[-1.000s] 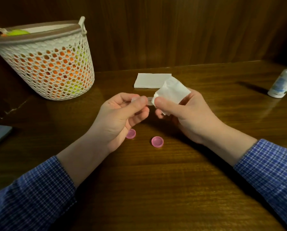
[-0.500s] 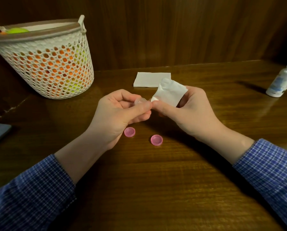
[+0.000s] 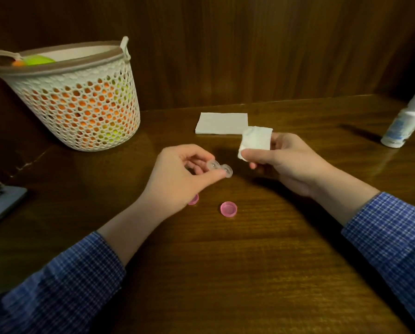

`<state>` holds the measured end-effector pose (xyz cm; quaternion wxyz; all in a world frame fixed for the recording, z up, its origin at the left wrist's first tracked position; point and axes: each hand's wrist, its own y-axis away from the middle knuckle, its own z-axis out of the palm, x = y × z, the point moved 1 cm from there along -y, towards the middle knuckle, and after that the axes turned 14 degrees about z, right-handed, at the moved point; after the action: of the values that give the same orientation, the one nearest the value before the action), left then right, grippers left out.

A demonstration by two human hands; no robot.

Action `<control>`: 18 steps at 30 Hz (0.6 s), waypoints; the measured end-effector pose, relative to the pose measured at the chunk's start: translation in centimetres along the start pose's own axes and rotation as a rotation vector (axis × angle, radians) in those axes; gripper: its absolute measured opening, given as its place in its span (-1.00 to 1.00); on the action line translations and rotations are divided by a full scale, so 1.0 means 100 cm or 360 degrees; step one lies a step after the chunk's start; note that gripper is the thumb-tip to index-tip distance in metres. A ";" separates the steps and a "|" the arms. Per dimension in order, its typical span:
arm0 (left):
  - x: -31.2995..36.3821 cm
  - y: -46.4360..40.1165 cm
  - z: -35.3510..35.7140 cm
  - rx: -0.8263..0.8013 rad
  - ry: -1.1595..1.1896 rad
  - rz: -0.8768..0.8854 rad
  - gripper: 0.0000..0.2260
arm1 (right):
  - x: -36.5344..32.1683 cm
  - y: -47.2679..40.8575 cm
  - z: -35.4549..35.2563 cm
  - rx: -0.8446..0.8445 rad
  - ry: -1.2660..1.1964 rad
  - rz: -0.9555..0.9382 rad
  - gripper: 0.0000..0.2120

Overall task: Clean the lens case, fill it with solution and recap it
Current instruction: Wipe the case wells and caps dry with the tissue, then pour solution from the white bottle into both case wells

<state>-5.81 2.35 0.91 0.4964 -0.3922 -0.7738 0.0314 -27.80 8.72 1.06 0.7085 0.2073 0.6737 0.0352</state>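
Wood table, lens case axis left-right

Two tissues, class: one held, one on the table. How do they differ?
The held tissue is crumpled and pinched upright in the right hand; the flat tissue lies neatly folded on the table, untouched. The held tissue shows a smaller face than the flat tissue. Both are white.

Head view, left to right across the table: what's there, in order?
White perforated plastic basket → left hand pinching the clear twin-cup lens case → right hand holding a white tissue → white solution bottle.
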 end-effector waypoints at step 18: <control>-0.009 -0.004 0.006 -0.0142 -0.0829 0.0131 -0.66 | -0.066 -0.141 0.018 0.1004 0.1170 -0.0127 -0.58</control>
<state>-6.38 1.68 0.11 0.2608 -0.4236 -0.8595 0.1172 -29.92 -6.77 2.46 0.3270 0.3599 0.8645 -0.1271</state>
